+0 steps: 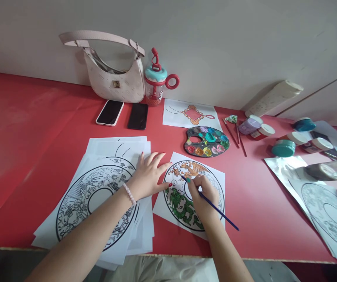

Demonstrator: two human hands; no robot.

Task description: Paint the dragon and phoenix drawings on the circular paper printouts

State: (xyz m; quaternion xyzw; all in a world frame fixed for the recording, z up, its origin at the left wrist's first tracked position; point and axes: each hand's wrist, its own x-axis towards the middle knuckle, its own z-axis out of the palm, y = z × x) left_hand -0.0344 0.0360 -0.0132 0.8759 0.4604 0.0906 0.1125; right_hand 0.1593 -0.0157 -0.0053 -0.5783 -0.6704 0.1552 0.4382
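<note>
My right hand (205, 196) is closed around a blue paintbrush (219, 211), its tip touching the orange-painted part of a coloring sheet (220, 180). That sheet has a ring design with a green dragon below and an orange bird above; some of the ring is still bare line art. My left hand (151, 174) lies flat with fingers spread, its thumb and fingertips on the sheet's left edge. Under its palm and wrist is a stack of uncolored line-art sheets (77, 188). Above the sheet sits a black paint palette (187, 147) with several colored wells.
A pink handbag (115, 84), a donut-lidded cup (156, 76) and two phones (109, 112) stand at the back. A knot drawing (171, 117) lies behind the palette. Brushes (232, 135), several paint jars (283, 149) and more sheets (327, 211) are to the right.
</note>
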